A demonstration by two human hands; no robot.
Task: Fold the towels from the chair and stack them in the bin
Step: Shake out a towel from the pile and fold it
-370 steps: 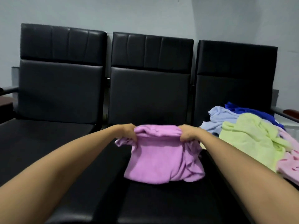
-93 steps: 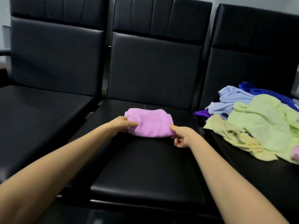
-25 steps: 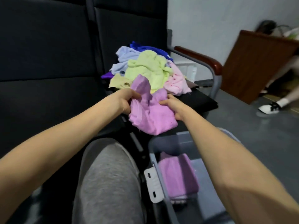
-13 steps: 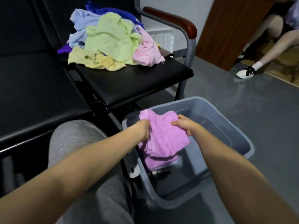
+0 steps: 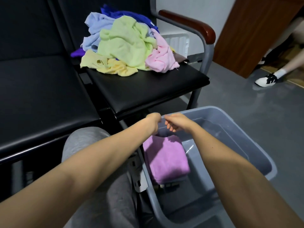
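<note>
My left hand (image 5: 153, 120) and right hand (image 5: 176, 122) hang close together but not touching, over the near corner of the grey plastic bin (image 5: 205, 109). The right one's fingers are loosely curled round nothing. The left one is bent away at the wrist, so I cannot tell how its fingers lie, though no cloth shows in it.

Just below both hands, the folded lilac terry towel (image 5: 166, 155) lies flat inside the bin, against the wall nearest my knee. A paler edge shows under it, so I judge it sits on at least one more folded towel; how many, I cannot tell.

Well beyond my hands, the crumpled heap of unfolded towels (image 5: 125, 46) (light green, pale yellow, pink, pale blue, deep blue, purple) sits on the black padded chair seat (image 5: 148, 89). By my reckoning most of the work is still ahead: each needs folding and stacking.
</note>
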